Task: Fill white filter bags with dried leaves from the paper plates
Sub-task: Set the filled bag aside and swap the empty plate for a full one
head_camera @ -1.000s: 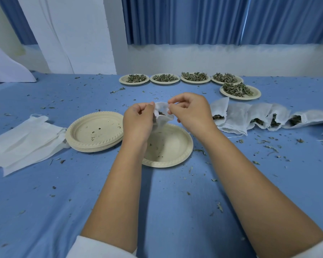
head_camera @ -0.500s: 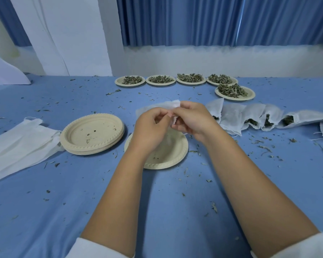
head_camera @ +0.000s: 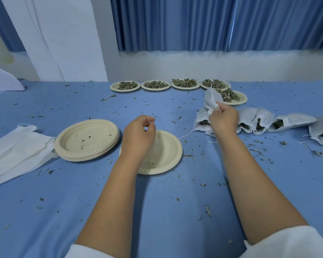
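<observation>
Since half a second ago the hands have parted: the right hand point(head_camera: 223, 121) has carried the white filter bag point(head_camera: 211, 100) away from the middle and up to the right, while the left hand point(head_camera: 138, 135) has let go and stays over the empty paper plate point(head_camera: 166, 155). Right fingers point(head_camera: 220, 109) now pinch the bag's lower part, so the bag stands up above the hand, over the near end of the row of filled bags point(head_camera: 259, 121) and in front of the nearest plate of dried leaves point(head_camera: 231, 96). Left fingers point(head_camera: 147, 120) are loosely curled with thumb and forefinger close, holding nothing that I can see. Four more plates of leaves point(head_camera: 155, 85) sit in a line along the far edge of the blue worktop point(head_camera: 166, 211). Just left of the empty plate lies a stack of empty plates point(head_camera: 86, 139), and further left a pile of flat unfilled bags point(head_camera: 11, 151). Leaf crumbs are scattered over the worktop.
</observation>
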`<state>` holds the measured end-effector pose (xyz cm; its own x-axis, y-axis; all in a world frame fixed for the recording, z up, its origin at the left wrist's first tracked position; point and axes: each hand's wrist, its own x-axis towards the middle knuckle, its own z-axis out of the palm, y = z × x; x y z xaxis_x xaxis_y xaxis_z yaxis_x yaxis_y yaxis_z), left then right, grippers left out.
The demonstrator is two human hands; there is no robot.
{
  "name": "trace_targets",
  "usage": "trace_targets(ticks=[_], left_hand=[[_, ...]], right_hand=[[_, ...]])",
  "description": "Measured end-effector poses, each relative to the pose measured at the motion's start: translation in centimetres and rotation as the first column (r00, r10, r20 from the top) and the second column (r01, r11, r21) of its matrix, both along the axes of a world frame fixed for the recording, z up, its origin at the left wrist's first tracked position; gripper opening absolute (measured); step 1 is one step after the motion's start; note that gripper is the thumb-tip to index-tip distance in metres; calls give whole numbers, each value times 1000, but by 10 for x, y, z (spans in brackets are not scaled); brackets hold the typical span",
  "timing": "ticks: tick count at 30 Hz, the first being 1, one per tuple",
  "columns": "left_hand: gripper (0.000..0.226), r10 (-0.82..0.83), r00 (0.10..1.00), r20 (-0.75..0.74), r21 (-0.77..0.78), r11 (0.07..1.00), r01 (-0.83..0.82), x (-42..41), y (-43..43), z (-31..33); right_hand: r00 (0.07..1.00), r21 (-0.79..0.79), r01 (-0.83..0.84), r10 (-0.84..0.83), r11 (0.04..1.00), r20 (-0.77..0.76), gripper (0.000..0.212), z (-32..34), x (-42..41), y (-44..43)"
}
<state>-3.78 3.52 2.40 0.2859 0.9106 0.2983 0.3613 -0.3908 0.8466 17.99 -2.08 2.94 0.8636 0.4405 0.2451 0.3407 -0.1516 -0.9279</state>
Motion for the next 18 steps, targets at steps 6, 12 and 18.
trace_targets(ticks=[6, 12, 18], left_hand=[[21, 20, 999, -27, 12, 1000, -20, -2, 3, 0], [21, 25, 999, -33, 19, 1000, -24, -2, 5, -2], [20, 17, 998, -64, 34, 999, -15, -1, 6, -4]], right_hand=[[992, -85, 44, -34, 995, 119, 33, -4, -2, 2], [932, 243, 187, -93, 952, -351, 21, 4, 2, -1], [816, 335, 181, 49, 925, -576, 16, 8, -2, -4]])
